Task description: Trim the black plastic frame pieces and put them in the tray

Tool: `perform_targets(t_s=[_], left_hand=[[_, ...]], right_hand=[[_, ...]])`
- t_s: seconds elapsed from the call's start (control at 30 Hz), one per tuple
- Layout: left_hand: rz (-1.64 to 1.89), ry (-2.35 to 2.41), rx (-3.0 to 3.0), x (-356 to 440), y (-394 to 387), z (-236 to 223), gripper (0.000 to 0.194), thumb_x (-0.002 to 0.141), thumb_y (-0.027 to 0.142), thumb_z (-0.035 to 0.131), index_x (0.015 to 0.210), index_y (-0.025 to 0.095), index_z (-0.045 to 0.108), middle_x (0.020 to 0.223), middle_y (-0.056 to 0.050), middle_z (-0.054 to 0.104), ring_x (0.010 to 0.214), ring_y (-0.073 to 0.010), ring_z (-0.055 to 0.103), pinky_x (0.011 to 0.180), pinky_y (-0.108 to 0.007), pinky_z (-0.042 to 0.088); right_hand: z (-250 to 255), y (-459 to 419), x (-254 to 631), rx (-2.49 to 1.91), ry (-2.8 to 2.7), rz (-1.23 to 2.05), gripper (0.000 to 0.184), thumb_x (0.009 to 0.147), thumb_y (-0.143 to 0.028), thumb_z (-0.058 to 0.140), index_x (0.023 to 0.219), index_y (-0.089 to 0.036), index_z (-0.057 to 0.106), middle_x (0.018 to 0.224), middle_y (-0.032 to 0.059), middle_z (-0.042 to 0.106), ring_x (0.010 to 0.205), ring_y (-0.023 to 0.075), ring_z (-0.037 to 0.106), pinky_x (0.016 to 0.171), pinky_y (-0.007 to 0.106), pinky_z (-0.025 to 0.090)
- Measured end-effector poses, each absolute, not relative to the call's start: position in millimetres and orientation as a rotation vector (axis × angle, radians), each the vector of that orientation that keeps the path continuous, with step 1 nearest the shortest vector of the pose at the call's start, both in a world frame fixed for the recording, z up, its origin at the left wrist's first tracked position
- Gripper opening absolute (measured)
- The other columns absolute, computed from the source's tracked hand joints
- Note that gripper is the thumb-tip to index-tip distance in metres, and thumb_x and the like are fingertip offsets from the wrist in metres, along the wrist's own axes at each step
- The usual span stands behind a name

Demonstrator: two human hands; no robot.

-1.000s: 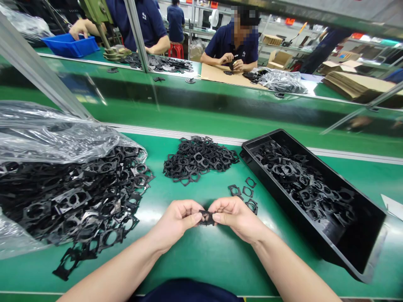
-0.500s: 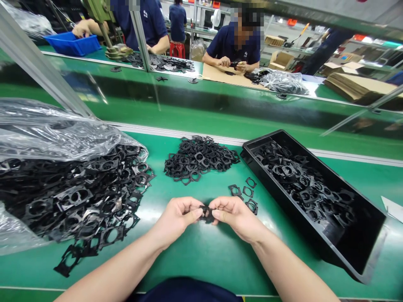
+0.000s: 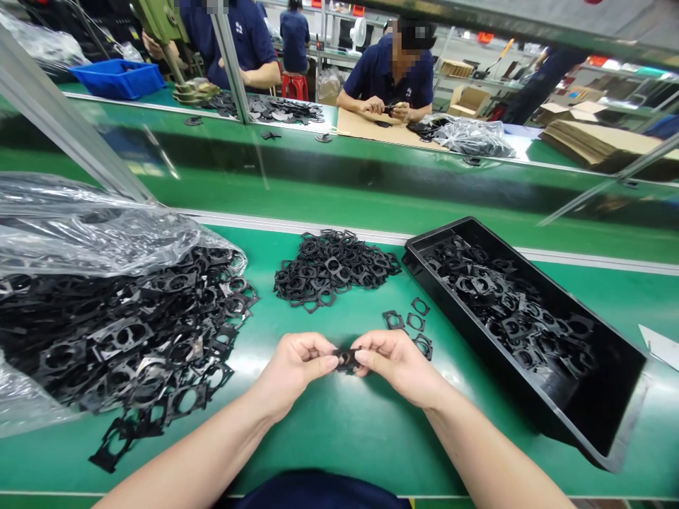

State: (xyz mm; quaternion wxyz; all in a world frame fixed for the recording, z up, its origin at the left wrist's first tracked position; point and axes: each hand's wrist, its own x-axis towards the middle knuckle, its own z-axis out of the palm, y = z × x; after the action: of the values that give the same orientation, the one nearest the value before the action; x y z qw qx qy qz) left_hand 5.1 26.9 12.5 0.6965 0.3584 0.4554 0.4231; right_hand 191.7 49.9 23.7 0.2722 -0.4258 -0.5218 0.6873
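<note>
Between my two hands I hold a small black plastic part (image 3: 347, 359) just above the green table. My left hand (image 3: 302, 359) pinches its left end between thumb and fingers. At the other end, my right hand (image 3: 390, 359) is closed on it the same way. Beyond the hands lies a heap of thin black ring-shaped frames (image 3: 334, 268). A few loose black frames (image 3: 416, 322) rest to the right of that heap. On the left, a larger pile of black plastic parts with round openings (image 3: 143, 339) spills from a clear plastic bag (image 3: 95, 230).
A long black tray (image 3: 530, 417) holding similar black parts stands at the right. A metal upright (image 3: 79, 113) slants at the left. Across a low green divider (image 3: 329, 184), co-workers sit at another bench with a blue bin (image 3: 124, 79) and cardboard (image 3: 599, 141).
The held part is turned slightly, with my fingers almost in the same place on it. Across the divider, the co-worker's hand has left the blue bin.
</note>
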Motion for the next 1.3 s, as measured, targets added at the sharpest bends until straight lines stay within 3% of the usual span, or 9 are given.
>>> perform_targets(t_s=[0.27,0.5,0.6,0.83,1.3], left_hand=[[0.899,1.105,0.962,2.7,29.6,11.4,0.023,0.066,0.029,0.074,0.064,0.013,0.058,0.053,0.006,0.050,0.052,-0.0069,0.043,0.053,-0.019,0.034],[0.681,1.021,0.839,-2.5,31.6,16.5,0.034,0.066,0.044,0.074,0.073,0.013,0.062,0.075,-0.005,0.070,0.072,-0.0157,0.066,0.064,-0.024,0.048],[0.641,1.019,0.789,-3.5,32.7,14.8,0.036,0.065,0.045,0.075,0.074,0.013,0.061,0.072,-0.005,0.071,0.073,-0.0177,0.069,0.065,-0.025,0.050],[0.838,0.969,0.706,0.6,31.8,11.2,0.034,0.060,0.040,0.080,0.065,0.012,0.061,0.060,-0.001,0.066,0.057,-0.0097,0.061,0.055,-0.018,0.044],[0.809,0.993,0.742,-1.7,34.9,12.9,0.035,0.061,0.041,0.079,0.062,0.013,0.059,0.052,0.001,0.061,0.050,-0.0073,0.053,0.050,-0.017,0.040]], right_hand=[[22.3,47.4,190.8,-1.129,-1.468,1.751,0.029,0.076,-0.042,0.068,0.075,-0.014,0.061,0.061,-0.0032,0.049,0.056,0.0093,0.040,0.054,0.023,0.031],[17.1,49.8,188.9,-1.112,-1.431,1.759,0.028,0.074,-0.041,0.070,0.077,-0.014,0.064,0.066,0.0001,0.058,0.061,0.0122,0.048,0.061,0.026,0.037],[16.4,49.3,188.3,-1.103,-1.440,1.753,0.025,0.075,-0.038,0.070,0.078,-0.014,0.065,0.066,0.0005,0.059,0.061,0.0119,0.049,0.061,0.025,0.037],[15.0,46.2,187.9,-1.067,-1.406,1.753,0.022,0.077,-0.035,0.070,0.079,-0.014,0.064,0.068,0.0007,0.059,0.061,0.0111,0.049,0.060,0.025,0.036],[12.0,44.4,185.9,-0.989,-1.202,1.828,0.022,0.073,-0.032,0.075,0.076,-0.014,0.063,0.065,-0.0016,0.056,0.059,0.0084,0.047,0.059,0.022,0.034]])
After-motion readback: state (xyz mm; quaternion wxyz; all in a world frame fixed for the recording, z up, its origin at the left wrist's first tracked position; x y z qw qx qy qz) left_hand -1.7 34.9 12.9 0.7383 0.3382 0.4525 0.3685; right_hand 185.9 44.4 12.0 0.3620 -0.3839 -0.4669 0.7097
